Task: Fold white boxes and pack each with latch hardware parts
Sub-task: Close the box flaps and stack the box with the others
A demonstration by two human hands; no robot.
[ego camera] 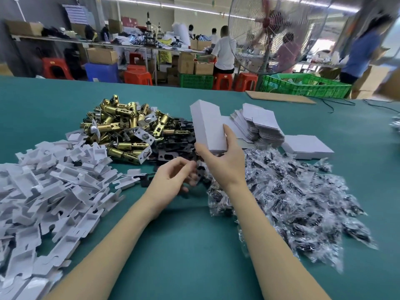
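Observation:
My right hand (220, 158) grips a folded white box (206, 126) by its lower end and holds it upright above the green table (177, 245). My left hand (173, 180) hovers just left of it with its fingers curled over black strike plates (173, 147); whether it pinches one is unclear. A heap of brass latch bolts (125, 124) lies behind the left hand. Clear bags of black screws (292, 191) spread out to the right. Flat white box blanks (259, 124) are stacked behind the held box.
Folded white card inserts (43, 187) are piled thickly at the left. A closed white box (309, 146) lies at the right behind the bags. A cardboard sheet (279, 97) rests at the table's far edge. Beyond it stand a fan (272, 35), green crates and seated people.

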